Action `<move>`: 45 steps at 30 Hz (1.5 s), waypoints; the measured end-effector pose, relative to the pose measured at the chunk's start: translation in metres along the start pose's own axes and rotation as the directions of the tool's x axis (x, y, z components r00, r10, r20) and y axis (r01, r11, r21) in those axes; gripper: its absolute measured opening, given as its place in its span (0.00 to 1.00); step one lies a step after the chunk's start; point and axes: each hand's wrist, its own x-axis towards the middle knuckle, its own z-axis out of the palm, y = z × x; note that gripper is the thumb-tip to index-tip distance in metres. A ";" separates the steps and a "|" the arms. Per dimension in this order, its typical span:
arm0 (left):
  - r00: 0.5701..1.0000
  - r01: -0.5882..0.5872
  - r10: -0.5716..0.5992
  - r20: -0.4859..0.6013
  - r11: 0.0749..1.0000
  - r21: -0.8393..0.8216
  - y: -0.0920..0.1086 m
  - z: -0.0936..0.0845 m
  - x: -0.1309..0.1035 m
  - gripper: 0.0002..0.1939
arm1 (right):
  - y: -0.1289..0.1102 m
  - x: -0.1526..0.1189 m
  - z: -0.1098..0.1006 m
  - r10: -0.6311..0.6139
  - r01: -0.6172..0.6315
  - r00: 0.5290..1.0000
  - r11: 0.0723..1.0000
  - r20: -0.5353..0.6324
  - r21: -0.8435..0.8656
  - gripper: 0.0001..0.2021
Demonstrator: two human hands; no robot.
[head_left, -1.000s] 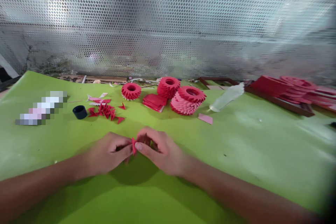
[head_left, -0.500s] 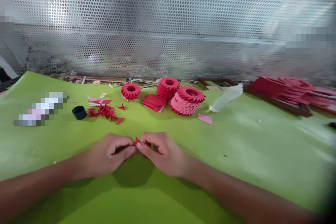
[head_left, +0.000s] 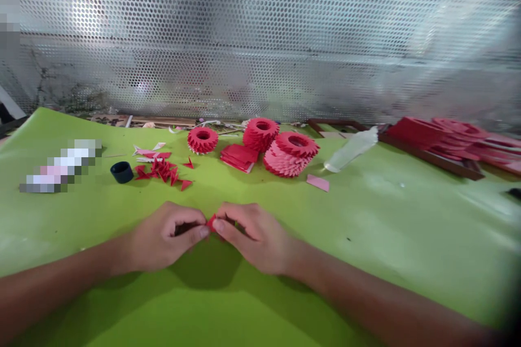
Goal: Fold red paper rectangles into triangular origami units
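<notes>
Slanting, no longer upright; red paper (head_left: 210,223)

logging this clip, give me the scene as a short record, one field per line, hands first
left hand: thumb and fingers pinch a small red folded piece
right hand: pinches the same piece from the other side
surface: green tabletop
beyond hands, left: dark cylinder, pile of red folded pieces
beyond hands, middle: small red ruffled ring, red paper stack, taller red ruffled ring, red-and-pink ruffled ring
beyond hands, right: translucent tube, pink paper slip
</notes>
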 end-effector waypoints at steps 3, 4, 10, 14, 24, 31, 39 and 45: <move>1.000 0.018 -0.018 0.010 1.000 -0.025 0.002 -0.001 0.001 0.21 | 0.001 -0.001 0.001 -0.011 0.011 1.000 1.000 0.002 0.012 0.16; 1.000 0.022 -0.022 0.015 0.999 -0.032 0.002 -0.002 0.001 0.20 | 0.002 -0.001 0.002 -0.005 0.005 1.000 1.000 -0.008 0.021 0.16; 1.000 0.030 -0.030 -0.002 0.999 -0.012 0.001 -0.002 0.000 0.20 | 0.002 0.000 0.001 0.047 -0.048 0.998 0.998 0.034 0.028 0.16; 1.000 0.030 -0.030 0.001 0.999 -0.022 -0.001 0.000 0.000 0.20 | 0.001 0.000 0.002 0.052 -0.057 0.997 0.994 0.052 0.091 0.16; 1.000 0.007 -0.008 0.011 1.000 0.011 -0.002 0.000 0.000 0.19 | 0.000 0.000 0.001 0.098 -0.117 0.991 0.963 0.089 0.241 0.15; 0.998 -0.052 0.050 0.045 0.997 0.062 0.000 -0.003 -0.003 0.19 | -0.001 -0.001 0.005 0.115 -0.137 0.987 0.966 0.113 0.217 0.15; 0.920 0.221 -0.287 -0.269 0.943 -0.250 -0.010 -0.022 0.006 0.25 | 0.009 0.001 -0.001 0.191 -0.205 0.979 0.907 0.075 0.367 0.20; 0.762 0.265 -0.487 -0.426 0.836 -0.481 -0.031 -0.046 0.017 0.27 | 0.010 0.002 -0.001 0.224 -0.240 0.971 0.887 0.086 0.393 0.19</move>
